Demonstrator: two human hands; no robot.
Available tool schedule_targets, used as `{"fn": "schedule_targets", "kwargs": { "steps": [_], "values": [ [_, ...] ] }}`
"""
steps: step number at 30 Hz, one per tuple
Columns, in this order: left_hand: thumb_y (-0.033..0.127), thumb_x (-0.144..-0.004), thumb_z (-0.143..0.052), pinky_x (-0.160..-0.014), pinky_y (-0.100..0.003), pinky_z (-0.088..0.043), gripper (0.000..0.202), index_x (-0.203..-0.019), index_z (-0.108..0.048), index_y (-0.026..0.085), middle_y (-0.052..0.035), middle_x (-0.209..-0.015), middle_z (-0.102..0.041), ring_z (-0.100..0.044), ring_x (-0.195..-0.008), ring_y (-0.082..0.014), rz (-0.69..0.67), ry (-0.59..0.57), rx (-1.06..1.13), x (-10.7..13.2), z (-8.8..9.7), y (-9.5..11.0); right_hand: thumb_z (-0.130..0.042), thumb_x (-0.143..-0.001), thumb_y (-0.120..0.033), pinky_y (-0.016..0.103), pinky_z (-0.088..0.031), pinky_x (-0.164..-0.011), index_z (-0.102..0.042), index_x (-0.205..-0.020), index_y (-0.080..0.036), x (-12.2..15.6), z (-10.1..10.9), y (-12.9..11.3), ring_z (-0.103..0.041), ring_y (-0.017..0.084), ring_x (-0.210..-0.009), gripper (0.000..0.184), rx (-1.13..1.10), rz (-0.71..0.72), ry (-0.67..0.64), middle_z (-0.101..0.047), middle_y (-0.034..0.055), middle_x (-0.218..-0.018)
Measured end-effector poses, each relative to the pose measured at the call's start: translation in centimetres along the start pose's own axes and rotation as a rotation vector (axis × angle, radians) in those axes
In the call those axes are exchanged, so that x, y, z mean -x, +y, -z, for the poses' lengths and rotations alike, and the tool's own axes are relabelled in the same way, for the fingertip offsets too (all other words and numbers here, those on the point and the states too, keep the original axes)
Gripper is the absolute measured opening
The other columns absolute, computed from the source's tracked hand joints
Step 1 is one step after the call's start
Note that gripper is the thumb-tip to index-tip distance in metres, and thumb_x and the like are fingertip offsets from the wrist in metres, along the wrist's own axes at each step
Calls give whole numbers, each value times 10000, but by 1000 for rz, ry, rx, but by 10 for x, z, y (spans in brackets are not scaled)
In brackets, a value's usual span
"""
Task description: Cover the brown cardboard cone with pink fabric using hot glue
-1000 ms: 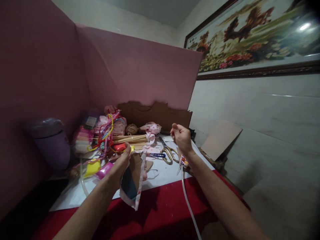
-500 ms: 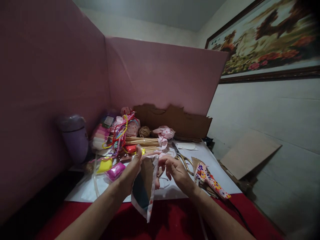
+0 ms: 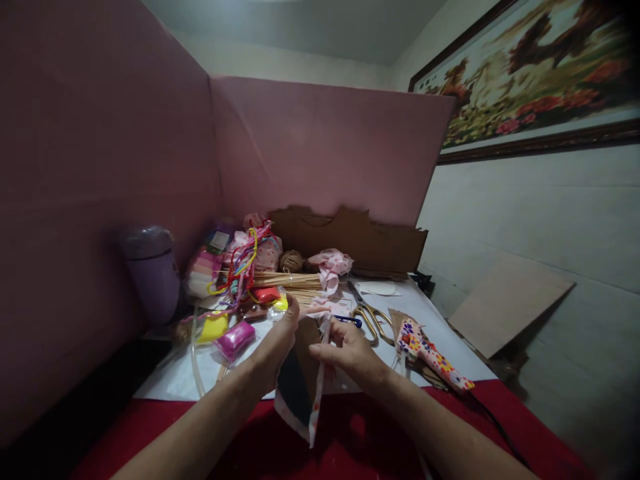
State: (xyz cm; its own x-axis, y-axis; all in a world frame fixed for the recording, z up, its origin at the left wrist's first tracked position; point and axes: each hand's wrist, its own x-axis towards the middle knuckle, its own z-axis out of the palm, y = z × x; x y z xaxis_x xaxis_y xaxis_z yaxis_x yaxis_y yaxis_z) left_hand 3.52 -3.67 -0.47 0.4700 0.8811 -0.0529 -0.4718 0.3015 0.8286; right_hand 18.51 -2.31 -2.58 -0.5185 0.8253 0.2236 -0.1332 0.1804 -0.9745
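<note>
Between my hands is a cardboard piece (image 3: 306, 363) with a dark patch on its lower part and white cloth with reddish spots folded round its edges. My left hand (image 3: 283, 333) is closed on its left side, thumb up. At the right edge my right hand (image 3: 347, 347) pinches the cloth border, thumb on the cardboard face and fingers behind. The piece is tilted, its pointed lower end hanging over the red cloth (image 3: 370, 433). Gold-handled scissors (image 3: 373, 317) lie just beyond my right hand, beside a dark blue pen-like object (image 3: 349, 321).
A flower-patterned glue gun (image 3: 433, 357) rests at the right. Behind my hands are bamboo sticks (image 3: 285, 280), a twine ball (image 3: 291, 261), spotted cloth (image 3: 333, 263) and coloured clay packs (image 3: 236, 340). A purple cup (image 3: 153, 280) stands left; torn cardboard (image 3: 350, 240) leans at the back.
My right thumb has come down onto the cardboard, and the fingers now grip its right edge. The view has shifted slightly; the blue pen-like object now shows beside my right hand.
</note>
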Motion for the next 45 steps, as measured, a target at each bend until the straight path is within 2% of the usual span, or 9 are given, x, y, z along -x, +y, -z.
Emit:
{"fn": "schedule_targets", "kwargs": {
  "steps": [5,8,12,18,26,32,35,40,45],
  "values": [
    [668,-768,-428,-671,-308,-499,670,-1117,-604,123,-127,-870,-706,-669,-746,-235,-12,-43,13,-1,-4,0,-731,-627,-365,236,-451,-538,-633,-852,-157,-3,2,-1,-566,133,-607,322,-57,-22,122,-639,10,-741],
    [543,-788,-538,-652,-275,-481,528,-1127,-609,145,-108,-895,-706,-662,-747,-215,-97,-48,-59,-1,-5,0,-718,-645,-348,265,-465,-584,-640,-798,-151,-5,5,-4,-572,142,-603,261,-41,15,192,-641,10,-698],
    [294,-734,-695,-736,-235,-457,392,-1112,-629,212,-66,-1066,-676,-629,-910,-200,-301,26,-233,-5,-2,-6,-723,-644,-329,287,-478,-678,-666,-820,-151,-5,6,-9,-601,166,-702,257,-28,67,221,-668,24,-760],
    [281,-765,-662,-838,-249,-429,333,-1095,-644,244,-38,-1159,-639,-561,-1051,-213,-465,117,-387,-7,0,-9,-700,-644,-289,317,-491,-725,-681,-871,-158,-5,5,-10,-613,192,-773,263,-11,115,242,-684,40,-832],
    [291,-754,-671,-849,-271,-424,354,-1103,-641,237,-53,-1166,-638,-556,-1066,-232,-425,124,-346,-8,-2,-8,-703,-655,-304,326,-496,-732,-680,-873,-155,-6,7,-5,-617,199,-782,265,-46,111,236,-686,51,-848],
    [289,-722,-696,-715,-259,-456,321,-1021,-678,173,-66,-929,-702,-630,-799,-188,-315,55,-331,-6,1,-3,-691,-680,-314,337,-494,-755,-684,-857,-156,-9,15,-4,-605,213,-826,237,35,180,316,-677,67,-899],
    [257,-633,-762,-658,-264,-472,335,-946,-702,153,-55,-820,-710,-630,-678,-170,-308,86,-291,-5,1,0,-674,-702,-333,336,-492,-758,-679,-850,-156,-10,18,-6,-599,221,-853,231,53,207,336,-672,72,-916],
    [228,-583,-791,-564,-252,-478,284,-830,-704,118,-46,-681,-695,-613,-568,-152,-299,142,-254,-8,2,0,-674,-708,-392,247,-449,-563,-633,-781,-158,-9,18,-10,-537,131,-607,248,79,210,351,-612,6,-699],
    [232,-575,-795,-547,-264,-489,281,-803,-679,116,-48,-679,-697,-617,-550,-156,-331,193,-175,-8,2,2,-630,-753,-460,204,-350,-418,-587,-800,-163,-8,14,-11,-442,80,-478,304,93,233,355,-558,-14,-654]
  ]
}}
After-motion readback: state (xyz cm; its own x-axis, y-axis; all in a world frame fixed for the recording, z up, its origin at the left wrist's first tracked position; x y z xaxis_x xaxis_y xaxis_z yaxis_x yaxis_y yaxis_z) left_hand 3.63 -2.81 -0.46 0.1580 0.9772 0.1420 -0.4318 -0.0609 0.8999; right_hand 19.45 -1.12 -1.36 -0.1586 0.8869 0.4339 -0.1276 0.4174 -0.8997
